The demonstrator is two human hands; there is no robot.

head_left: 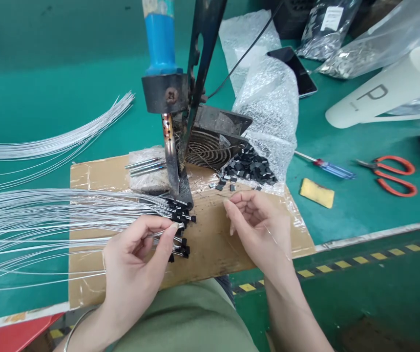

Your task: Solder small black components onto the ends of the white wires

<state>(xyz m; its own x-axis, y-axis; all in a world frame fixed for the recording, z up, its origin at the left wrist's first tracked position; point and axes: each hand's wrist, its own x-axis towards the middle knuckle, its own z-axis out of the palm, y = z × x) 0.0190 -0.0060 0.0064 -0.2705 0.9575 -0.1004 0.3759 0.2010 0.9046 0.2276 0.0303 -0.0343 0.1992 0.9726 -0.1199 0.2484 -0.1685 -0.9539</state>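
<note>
My left hand (136, 264) pinches the end of a white wire between thumb and forefinger, over the brown cardboard (213, 244). Around and behind it lie many white wires (96, 210) with black connectors (180, 212) at their right ends. My right hand (261, 230) hovers over the right half of the cardboard, thumb and forefinger pressed together on something thin that I cannot make out. A blue-handled soldering iron (158, 44) in a black stand points down just behind the connectors. Beyond my right hand is a pile of small black parts (248, 166).
Behind the iron stands a fan (208, 146). To the right are bubble wrap (268, 98), a phone (296, 71), a screwdriver (329, 168), a yellow sponge (317, 193), red-handled scissors (395, 171) and a white cup (386, 93). Another wire bundle (96, 127) lies back left.
</note>
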